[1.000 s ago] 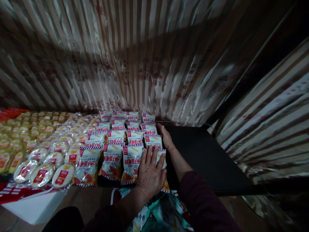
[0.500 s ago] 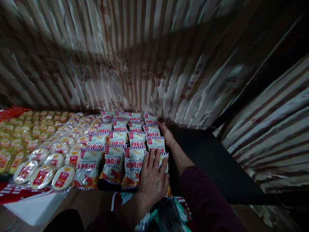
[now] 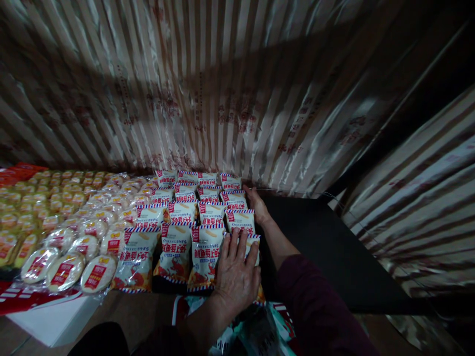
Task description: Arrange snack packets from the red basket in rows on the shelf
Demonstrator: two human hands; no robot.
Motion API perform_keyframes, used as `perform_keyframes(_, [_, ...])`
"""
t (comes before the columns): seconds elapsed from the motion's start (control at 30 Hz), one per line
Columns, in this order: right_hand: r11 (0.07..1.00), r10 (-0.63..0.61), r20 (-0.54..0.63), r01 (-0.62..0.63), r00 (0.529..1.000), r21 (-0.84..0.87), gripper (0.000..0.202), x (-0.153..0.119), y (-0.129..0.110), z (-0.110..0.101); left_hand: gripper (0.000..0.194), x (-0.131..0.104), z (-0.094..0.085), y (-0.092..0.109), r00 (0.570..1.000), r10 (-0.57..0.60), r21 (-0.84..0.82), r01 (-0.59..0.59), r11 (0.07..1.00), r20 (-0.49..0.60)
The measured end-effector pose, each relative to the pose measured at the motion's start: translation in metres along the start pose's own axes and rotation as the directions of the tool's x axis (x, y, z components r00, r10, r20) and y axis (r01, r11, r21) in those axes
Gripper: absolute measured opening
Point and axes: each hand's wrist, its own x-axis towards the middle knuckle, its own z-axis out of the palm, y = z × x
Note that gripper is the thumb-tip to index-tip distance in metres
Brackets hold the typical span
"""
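Note:
My left hand (image 3: 237,272) lies flat, fingers stretched out, on the front of the nearest right-hand snack bag (image 3: 253,245), covering most of it. Beside the far end of the same column, my right hand (image 3: 259,206) rests its open palm and fingers along the right edge of the bags. Several white-and-orange snack bags (image 3: 205,254) with red lettering and striped edges lean in overlapping rows. Left of them sit rows of round, clear-wrapped cakes (image 3: 64,272) with red labels. The right fingertips are partly hidden behind the bags.
A black board surface (image 3: 322,247) extends to the right. Yellow-wrapped snacks (image 3: 55,200) stand in rows at far left. Striped, shiny curtain cloth (image 3: 208,89) hangs behind. A white box (image 3: 55,316) is below the left edge, and a green plastic package (image 3: 256,329) lies below my left hand.
Almost nothing differs. Both hands keep their places on the bags, and the right column of bags has shifted very slightly.

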Motion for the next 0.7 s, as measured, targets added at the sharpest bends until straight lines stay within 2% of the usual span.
perform_keyframes(0.2, [0.998, -0.062, -0.14, 0.064, 0.988, 0.006, 0.051, -0.013, 0.005, -0.008, 0.055, 0.002, -0.002, 0.0, 1.0, -0.008, -0.001, 0.008, 1.0, 0.01])
perform_keyframes(0.43, [0.998, -0.048, -0.122, 0.052, 0.991, 0.031, 0.058, -0.031, 0.009, -0.003, 0.055, 0.002, 0.0, -0.001, 1.0, -0.003, 0.002, 0.003, 1.0, 0.0])
perform_keyframes(0.57, [0.998, -0.039, -0.138, 0.033, 0.99, -0.045, 0.061, -0.029, 0.001, 0.003, 0.055, 0.002, 0.002, 0.0, 1.0, -0.007, 0.008, 0.007, 1.0, -0.01])
perform_keyframes(0.7, [0.995, -0.049, -0.085, 0.041, 0.995, -0.092, 0.055, -0.027, -0.003, 0.007, 0.056, 0.002, 0.004, 0.0, 1.0, -0.012, 0.018, 0.013, 1.0, -0.019])
